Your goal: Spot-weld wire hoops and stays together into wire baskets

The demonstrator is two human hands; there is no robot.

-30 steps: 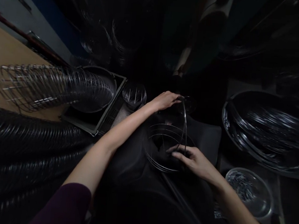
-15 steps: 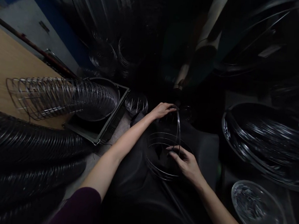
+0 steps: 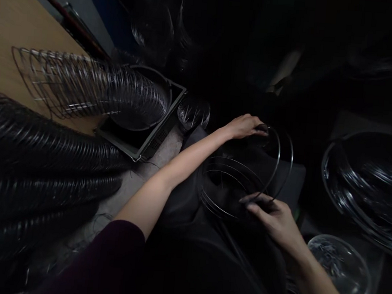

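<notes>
Head view: clear bowl (image 3: 341, 267) of small metal bits (image 3: 326, 259).

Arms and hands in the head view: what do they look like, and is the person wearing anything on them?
Both hands are bare: no gloves, rings or watch show on the left hand or the right hand. The left arm has a dark maroon sleeve pushed up above the elbow, with the forearm uncovered. The right forearm is uncovered too; any sleeve there lies outside the picture.
</notes>
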